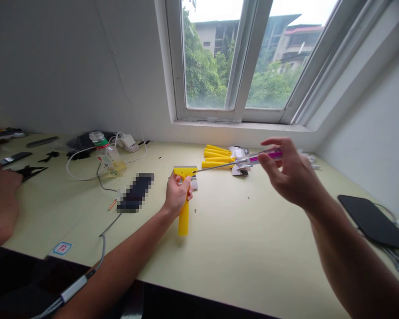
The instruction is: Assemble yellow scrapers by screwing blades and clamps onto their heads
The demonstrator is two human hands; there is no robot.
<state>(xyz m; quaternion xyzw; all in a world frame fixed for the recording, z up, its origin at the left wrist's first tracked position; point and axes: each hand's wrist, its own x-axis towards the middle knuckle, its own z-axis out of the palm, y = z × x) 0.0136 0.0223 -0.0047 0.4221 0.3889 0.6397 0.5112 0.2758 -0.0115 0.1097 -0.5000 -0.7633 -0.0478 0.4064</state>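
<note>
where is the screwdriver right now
In the head view, the screwdriver is just right of centre, below the window, held in the right hand, its tip at the head of the yellow scraper in the left hand.

1 view: head cam, on me. Faces fwd & down across desk [226, 248] twd window [248, 57] up top. My L hand [178, 192] nr ctr, R hand [286, 173] rt of it, both close; desk's nr edge low in frame.
</note>
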